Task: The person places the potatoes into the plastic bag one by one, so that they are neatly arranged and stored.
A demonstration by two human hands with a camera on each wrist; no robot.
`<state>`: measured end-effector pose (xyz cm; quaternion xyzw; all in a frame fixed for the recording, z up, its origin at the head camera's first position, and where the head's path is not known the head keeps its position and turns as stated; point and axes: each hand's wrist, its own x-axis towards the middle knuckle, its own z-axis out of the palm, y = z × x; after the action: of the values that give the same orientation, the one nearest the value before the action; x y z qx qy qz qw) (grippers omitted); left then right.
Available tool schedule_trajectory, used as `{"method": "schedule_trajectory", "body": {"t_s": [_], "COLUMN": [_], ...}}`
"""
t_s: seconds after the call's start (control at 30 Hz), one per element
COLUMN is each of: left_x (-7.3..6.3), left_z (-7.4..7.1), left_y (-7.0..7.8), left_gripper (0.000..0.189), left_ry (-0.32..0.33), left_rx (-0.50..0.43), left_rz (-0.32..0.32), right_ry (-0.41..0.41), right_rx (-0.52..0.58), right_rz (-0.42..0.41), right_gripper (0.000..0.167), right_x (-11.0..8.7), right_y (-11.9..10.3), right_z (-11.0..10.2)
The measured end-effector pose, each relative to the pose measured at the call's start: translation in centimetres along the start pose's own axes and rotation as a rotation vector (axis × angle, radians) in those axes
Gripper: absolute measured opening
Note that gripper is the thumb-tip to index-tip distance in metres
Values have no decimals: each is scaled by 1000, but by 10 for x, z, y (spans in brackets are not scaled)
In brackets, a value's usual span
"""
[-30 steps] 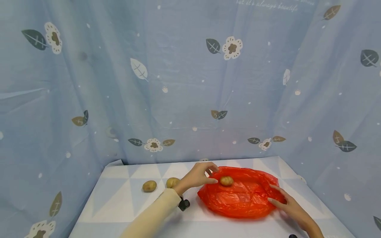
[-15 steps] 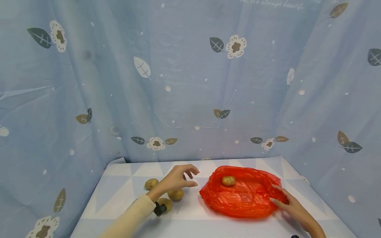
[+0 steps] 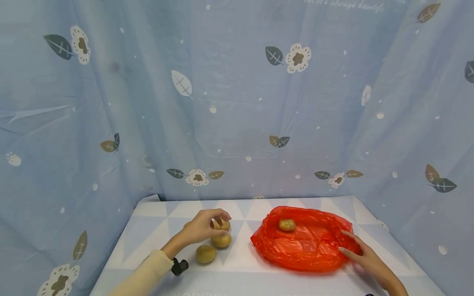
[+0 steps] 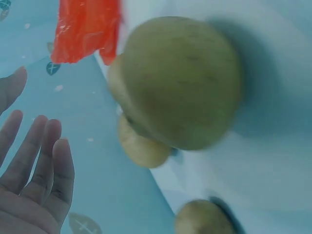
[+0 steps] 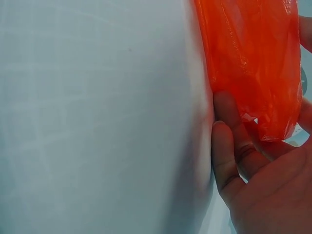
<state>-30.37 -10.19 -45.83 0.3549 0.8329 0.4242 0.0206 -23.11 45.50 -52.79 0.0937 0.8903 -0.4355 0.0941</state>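
My left hand (image 3: 205, 226) hovers over a group of several potatoes, its fingers loosely bent with nothing between them. The nearest potato (image 3: 205, 254) lies in front of it, another potato (image 3: 221, 241) sits just below the thumb, and a farther potato (image 3: 223, 225) shows behind the fingers. In the left wrist view one large potato (image 4: 180, 83) appears beside the hand. My right hand (image 3: 366, 259) holds the right edge of a spread red plastic bag (image 3: 307, 257), fingers curled round it in the right wrist view. Inside the bag rests one potato (image 3: 286, 225).
The objects lie on a table (image 3: 229, 283) with a pale triangle-patterned cover. A blue curtain (image 3: 237, 102) printed with leaves and flowers hangs behind and at both sides. A black wrist camera (image 3: 180, 267) sits on the left wrist.
My left hand has moved left from beside the bag to over the loose potatoes, uncovering the nearer ones. The right hand stays on the bag; its potato has not moved.
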Motion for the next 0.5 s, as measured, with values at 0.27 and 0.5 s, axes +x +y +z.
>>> {"method": "schedule_trajectory", "body": {"t_s": [0.27, 0.5], "left_x": [-28, -46], "left_z": [-3, -7], "left_y": [-16, -27], "left_gripper": [32, 37], "left_ry": [10, 7], "left_rx": [0, -7], "left_rz": [14, -28], "right_ry": [0, -4], "right_rx": [0, 0], "right_rz": [-9, -21], "right_gripper": [89, 88], "right_x": [0, -1], "right_y": [2, 3], "right_z": [0, -2]}}
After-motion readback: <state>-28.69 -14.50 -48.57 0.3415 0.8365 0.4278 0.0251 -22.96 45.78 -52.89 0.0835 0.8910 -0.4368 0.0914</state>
